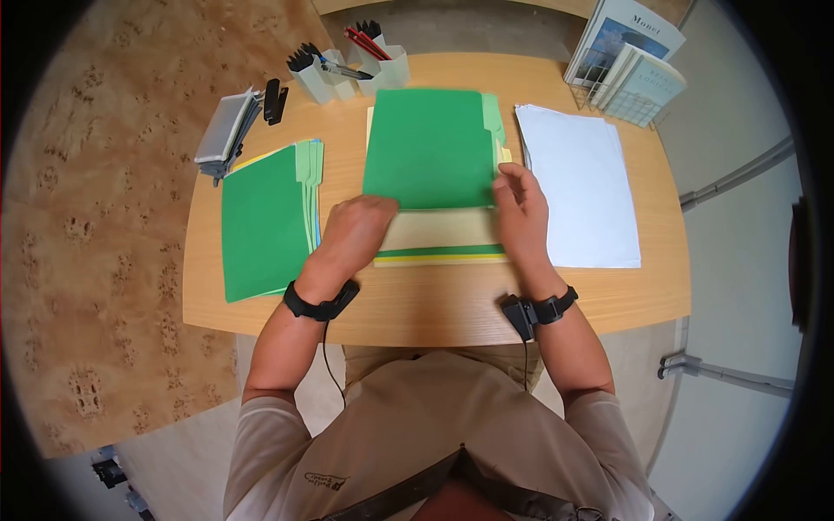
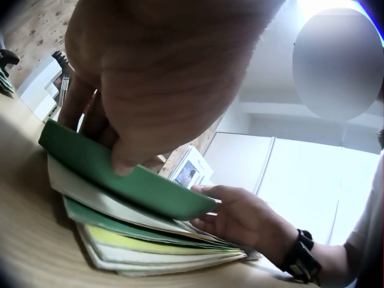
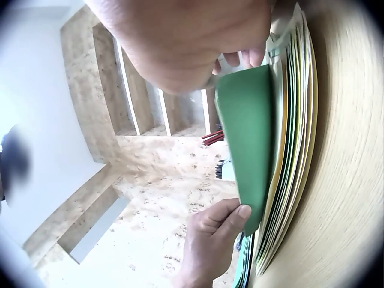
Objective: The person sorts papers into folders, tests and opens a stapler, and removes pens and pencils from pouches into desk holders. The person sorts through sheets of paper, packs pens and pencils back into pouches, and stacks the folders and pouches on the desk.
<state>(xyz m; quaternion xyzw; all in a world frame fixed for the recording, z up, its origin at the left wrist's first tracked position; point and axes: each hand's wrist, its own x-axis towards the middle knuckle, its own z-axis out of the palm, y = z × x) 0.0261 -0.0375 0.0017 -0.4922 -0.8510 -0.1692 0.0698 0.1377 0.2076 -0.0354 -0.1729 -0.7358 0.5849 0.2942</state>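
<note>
A green folder point(image 1: 430, 148) is lifted at its near edge above a stack of cream, green and yellow folders point(image 1: 443, 227) at the middle of the desk. With the thumb on its face, my left hand point(image 1: 354, 230) pinches the near left corner. My right hand point(image 1: 524, 213) is at the folder's right edge, beside the tabs, its fingers curled round that side. In the left wrist view, the green folder point(image 2: 120, 174) bows slightly over the fanned edges below. The right wrist view shows the left hand point(image 3: 213, 237) with its thumb over the folder's corner.
Another pile of green folders point(image 1: 265, 226) lies on the left, white paper point(image 1: 578, 187) on the right. Pen holders point(image 1: 330, 82), a black stapler point(image 1: 274, 102) and a stack of grey-edged items point(image 1: 228, 130) stand behind. Books point(image 1: 643, 85) sit in a wire rack at back right.
</note>
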